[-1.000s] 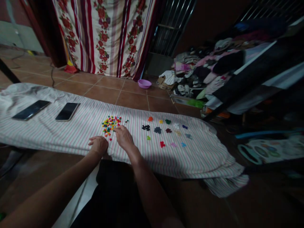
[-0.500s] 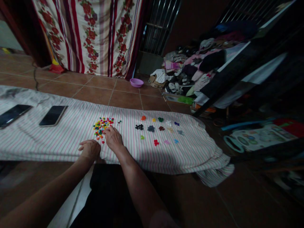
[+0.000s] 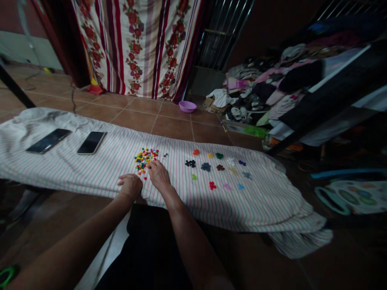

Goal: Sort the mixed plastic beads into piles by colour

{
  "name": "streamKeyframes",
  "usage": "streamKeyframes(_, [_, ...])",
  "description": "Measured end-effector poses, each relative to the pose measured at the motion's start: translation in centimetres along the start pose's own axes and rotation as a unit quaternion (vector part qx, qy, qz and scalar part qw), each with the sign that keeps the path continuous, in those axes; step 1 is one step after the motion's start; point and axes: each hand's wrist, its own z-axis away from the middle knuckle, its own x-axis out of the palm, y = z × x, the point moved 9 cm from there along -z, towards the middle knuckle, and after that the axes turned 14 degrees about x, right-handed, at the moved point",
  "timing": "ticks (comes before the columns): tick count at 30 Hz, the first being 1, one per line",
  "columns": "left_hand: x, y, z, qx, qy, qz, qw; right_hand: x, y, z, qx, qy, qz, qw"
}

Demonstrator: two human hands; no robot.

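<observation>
A heap of small mixed-colour beads (image 3: 146, 156) lies on a striped cloth (image 3: 90, 169) spread over the floor. My right hand (image 3: 158, 175) rests at the heap's near edge, fingers bent down onto the beads; what they pinch is hidden. My left hand (image 3: 130, 185) lies just left of it on the cloth, fingers curled loosely under. To the right sit several small sorted piles by colour: black (image 3: 190, 163), orange (image 3: 196, 152), green (image 3: 219, 156), red (image 3: 212, 185), and others.
Two dark phones (image 3: 91, 142) (image 3: 48, 140) lie on the cloth at left. Behind are tiled floor, a purple bowl (image 3: 187, 106), a flowered curtain (image 3: 142, 44) and a pile of clothes (image 3: 266, 92) at right. My dark-clothed lap fills the foreground.
The view swung right and then back left. Both hands stay by the bead heap, with the right hand's fingers still working at its near edge.
</observation>
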Motion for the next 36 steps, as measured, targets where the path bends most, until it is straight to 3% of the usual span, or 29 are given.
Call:
streamKeyframes(15, [-0.6, -0.4, 0.4, -0.017, 0.021, 0.068, 0.997, -2.1, 1.0, 1.7, -0.010, -0.001, -0.098, 0.995])
streamKeyframes(26, [-1.3, 0.0, 0.7, -0.002, -0.016, -0.009, 1.000, -4.8, 3.0, 3.4, -0.024, 0.004, -0.108, 0.994])
streamKeyframes(36, [-1.9, 0.2, 0.7, 0.020, -0.010, -0.003, 1.000, -7.6, 6.9, 3.8, -0.007, 0.073, -0.136, 0.988])
